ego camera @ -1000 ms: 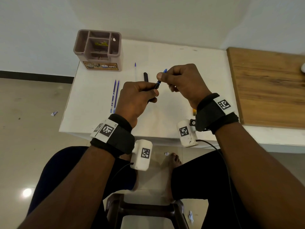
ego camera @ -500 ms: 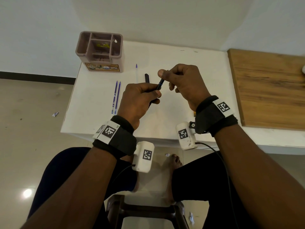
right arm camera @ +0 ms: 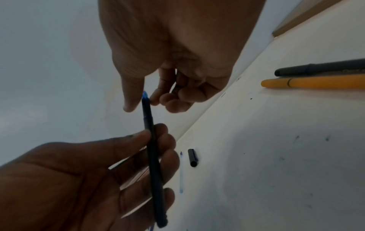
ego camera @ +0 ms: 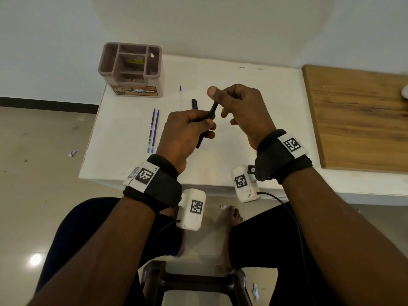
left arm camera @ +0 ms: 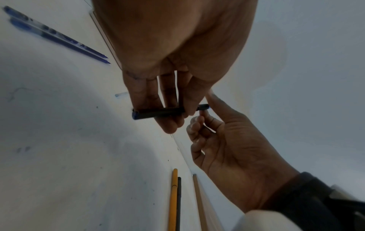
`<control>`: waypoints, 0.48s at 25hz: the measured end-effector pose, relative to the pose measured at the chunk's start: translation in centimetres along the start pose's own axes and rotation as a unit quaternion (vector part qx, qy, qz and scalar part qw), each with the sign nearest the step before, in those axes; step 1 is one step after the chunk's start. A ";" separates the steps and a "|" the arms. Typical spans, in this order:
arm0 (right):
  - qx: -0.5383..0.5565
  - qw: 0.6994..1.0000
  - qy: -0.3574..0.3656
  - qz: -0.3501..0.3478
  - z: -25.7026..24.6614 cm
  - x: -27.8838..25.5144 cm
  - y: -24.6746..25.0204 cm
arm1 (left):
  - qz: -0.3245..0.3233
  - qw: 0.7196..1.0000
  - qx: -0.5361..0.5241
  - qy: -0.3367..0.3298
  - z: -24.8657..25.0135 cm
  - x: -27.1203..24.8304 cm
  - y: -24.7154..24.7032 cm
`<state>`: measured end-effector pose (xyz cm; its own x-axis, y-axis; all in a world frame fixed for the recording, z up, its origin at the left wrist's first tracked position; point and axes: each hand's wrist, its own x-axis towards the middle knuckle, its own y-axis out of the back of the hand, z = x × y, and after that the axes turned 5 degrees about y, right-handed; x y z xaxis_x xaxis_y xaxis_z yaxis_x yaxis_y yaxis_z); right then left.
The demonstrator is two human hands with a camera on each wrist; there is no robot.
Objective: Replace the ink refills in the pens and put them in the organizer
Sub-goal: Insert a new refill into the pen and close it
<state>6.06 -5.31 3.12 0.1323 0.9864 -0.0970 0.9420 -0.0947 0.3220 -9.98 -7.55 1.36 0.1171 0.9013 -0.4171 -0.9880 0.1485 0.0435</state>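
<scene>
Head view: a black pen barrel (ego camera: pixel 204 127) is held over the white table (ego camera: pixel 254 89) by the left hand (ego camera: pixel 185 129), fingers and thumb curled round its middle.
Right hand: the right hand (ego camera: pixel 240 109) is brought to the barrel's upper end, thumb and forefinger closed on the tip where a blue refill point (right arm camera: pixel 145 94) just shows; the other fingers are curled loosely.
Step in hand: a fresh refill is judged to be nearly seated in the barrel; whether it is fully home cannot be told.
Loose parts: a black cap (ego camera: pixel 194 104) is seen lying just beyond the hands, a spent clear refill (ego camera: pixel 180 97) beside it, and two blue refills (ego camera: pixel 153 131) side by side to the left.
Other pens: a yellow pen (right arm camera: pixel 316 82) and a dark pen (right arm camera: pixel 320 69) are laid together near the table's edge.
Organizer: the brown organizer (ego camera: pixel 132 69) is stood at the far left corner, well apart from the hands.
Next move: the refill should be pressed in straight, the cap fetched and fitted, and the pen then carried to the organizer.
</scene>
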 end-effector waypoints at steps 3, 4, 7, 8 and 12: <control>0.043 0.999 0.010 -0.032 -0.4 -0.4 0.2 | 0.003 1.000 -0.011 0.009 0.1 0.3 0.3; 0.035 0.999 0.025 -0.029 -0.4 -0.4 0.3 | 0.004 1.000 -0.012 0.010 0.2 0.3 0.4; 0.008 0.999 0.036 -0.004 -0.1 -0.1 0.3 | 0.003 1.000 -0.008 0.008 0.1 0.2 0.4; 0.006 0.999 0.033 0.002 0.0 0.0 0.2 | 0.001 1.000 -0.005 0.007 0.0 0.1 0.4; 0.028 0.999 0.005 -0.037 -0.3 -0.2 -0.1 | -0.006 1.000 -0.011 0.023 0.2 0.2 0.3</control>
<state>5.85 -5.44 3.41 0.0598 0.9922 -0.1093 0.9646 -0.0293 0.2620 -10.27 -7.25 1.44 0.1250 0.8797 -0.4587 -0.9885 0.1500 0.0182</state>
